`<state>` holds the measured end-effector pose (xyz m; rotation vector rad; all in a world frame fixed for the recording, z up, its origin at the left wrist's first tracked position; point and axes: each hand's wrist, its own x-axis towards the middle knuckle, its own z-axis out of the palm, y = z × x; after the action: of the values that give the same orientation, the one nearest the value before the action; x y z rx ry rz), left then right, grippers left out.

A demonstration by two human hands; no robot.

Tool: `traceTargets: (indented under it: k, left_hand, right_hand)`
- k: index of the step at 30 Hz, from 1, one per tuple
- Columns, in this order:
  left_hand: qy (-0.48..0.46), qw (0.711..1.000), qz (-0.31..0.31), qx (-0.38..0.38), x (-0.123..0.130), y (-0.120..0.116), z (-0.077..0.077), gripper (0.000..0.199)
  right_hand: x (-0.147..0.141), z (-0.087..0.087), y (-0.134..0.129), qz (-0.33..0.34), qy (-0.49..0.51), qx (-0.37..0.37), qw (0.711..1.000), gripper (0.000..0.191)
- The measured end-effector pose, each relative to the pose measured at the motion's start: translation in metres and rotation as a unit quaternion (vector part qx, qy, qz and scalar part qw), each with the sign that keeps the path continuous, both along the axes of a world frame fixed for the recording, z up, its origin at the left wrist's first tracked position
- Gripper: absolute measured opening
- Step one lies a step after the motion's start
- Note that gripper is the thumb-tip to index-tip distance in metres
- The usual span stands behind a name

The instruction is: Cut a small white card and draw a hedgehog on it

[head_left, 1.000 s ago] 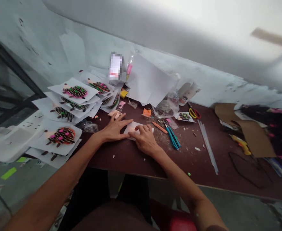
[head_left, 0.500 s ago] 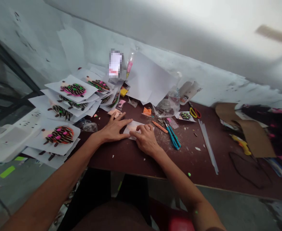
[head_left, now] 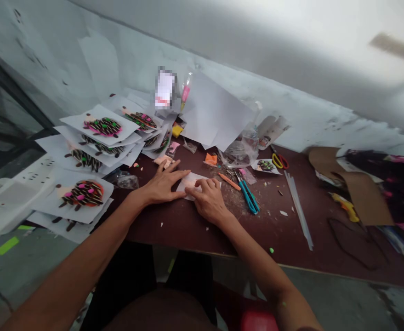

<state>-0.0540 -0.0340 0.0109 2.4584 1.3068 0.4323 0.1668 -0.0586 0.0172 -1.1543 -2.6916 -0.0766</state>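
Note:
My left hand point(head_left: 163, 186) lies flat with thumb and fingers spread, its tips along the left edge of a small white paper sheet point(head_left: 195, 177). On that sheet is a smooth, pale peach patch point(head_left: 188, 180) that looks like modelling clay. My right hand point(head_left: 208, 198) rests over the sheet's right side, its fingers curled and fingertips down at the patch. Whether anything is pinched in those curled fingers is hidden. Just beyond my left fingers sits a small bag of peach clay point(head_left: 163, 161).
Stacked hedgehog pictures on paper point(head_left: 84, 193) stand at left. Right of my hands lie an orange pen-like tool point(head_left: 230, 181), teal-handled cutters point(head_left: 249, 196), scissors point(head_left: 279, 161) and clear glue sticks point(head_left: 298, 209). A yellow glue gun point(head_left: 346, 207) is farther right; a phone point(head_left: 165, 89) leans at the wall.
The view has shifted very slightly. Both hands stay in nearly the same place on the sheet.

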Motion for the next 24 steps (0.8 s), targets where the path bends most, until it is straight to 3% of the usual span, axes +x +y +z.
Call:
traceTargets:
  k: [16,24]
  left_hand:
    - [-0.003,1.000,-0.002,-0.007,0.0000,-0.0002,0.0002,0.068]
    - [-0.006,1.000,-0.005,-0.004,0.0001,-0.0003,-0.0004,0.068]
  right_hand:
    - [-0.0050,0.0056,0.0037,-0.018,-0.010,-0.011,1.000,0.033]
    - [-0.0035,0.0054,-0.0021,0.002,0.027,-0.053,0.998,0.043]
